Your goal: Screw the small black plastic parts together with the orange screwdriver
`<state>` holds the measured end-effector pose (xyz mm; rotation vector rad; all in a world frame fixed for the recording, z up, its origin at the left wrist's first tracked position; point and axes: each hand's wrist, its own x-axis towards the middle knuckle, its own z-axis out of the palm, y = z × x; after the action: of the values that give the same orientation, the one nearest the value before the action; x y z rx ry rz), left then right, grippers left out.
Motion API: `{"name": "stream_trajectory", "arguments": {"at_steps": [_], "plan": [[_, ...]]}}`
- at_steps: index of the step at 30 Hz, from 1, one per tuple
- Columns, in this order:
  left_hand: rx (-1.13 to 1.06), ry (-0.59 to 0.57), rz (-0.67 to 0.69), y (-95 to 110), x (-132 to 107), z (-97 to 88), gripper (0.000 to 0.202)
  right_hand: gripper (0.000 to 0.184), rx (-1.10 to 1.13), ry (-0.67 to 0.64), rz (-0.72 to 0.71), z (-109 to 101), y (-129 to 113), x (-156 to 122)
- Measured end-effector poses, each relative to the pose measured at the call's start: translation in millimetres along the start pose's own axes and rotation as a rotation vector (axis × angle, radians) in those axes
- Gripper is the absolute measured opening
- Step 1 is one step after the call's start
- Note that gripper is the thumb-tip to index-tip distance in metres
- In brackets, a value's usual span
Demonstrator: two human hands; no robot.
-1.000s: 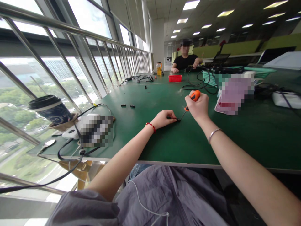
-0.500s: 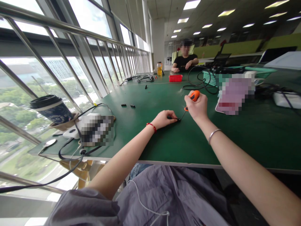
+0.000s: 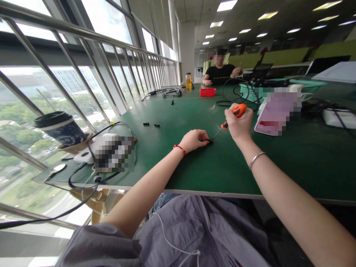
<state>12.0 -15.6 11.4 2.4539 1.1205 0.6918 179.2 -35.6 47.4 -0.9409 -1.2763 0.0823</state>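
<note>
My right hand (image 3: 239,125) is closed around an orange-handled screwdriver (image 3: 239,110), which slants down to the left. Its thin shaft ends at a small black part (image 3: 208,140) lying on the green table (image 3: 194,163). My left hand (image 3: 194,139) rests on the table with its fingers pinched on that black part, holding it down. A red cord circles my left wrist and a silver bangle my right wrist.
Two small black parts (image 3: 150,124) lie further back on the left. A paper coffee cup (image 3: 59,128), a white device and black cables sit at the table's left edge by the railing. A pink object (image 3: 276,111), a red box (image 3: 207,92) and a seated person (image 3: 221,70) are beyond.
My right hand has shifted to the right and tilted the screwdriver handle further over, while the tip stays at the black part. My left hand has stayed put.
</note>
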Motion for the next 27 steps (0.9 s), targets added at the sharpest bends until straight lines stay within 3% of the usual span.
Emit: {"name": "stream_trajectory", "arguments": {"at_steps": [27], "plan": [[0.029, 0.002, -0.034, 5.6, -2.6, -2.8, 0.012, 0.031, -0.046, -0.042, 0.028, -0.5, -5.7, -2.2]]}}
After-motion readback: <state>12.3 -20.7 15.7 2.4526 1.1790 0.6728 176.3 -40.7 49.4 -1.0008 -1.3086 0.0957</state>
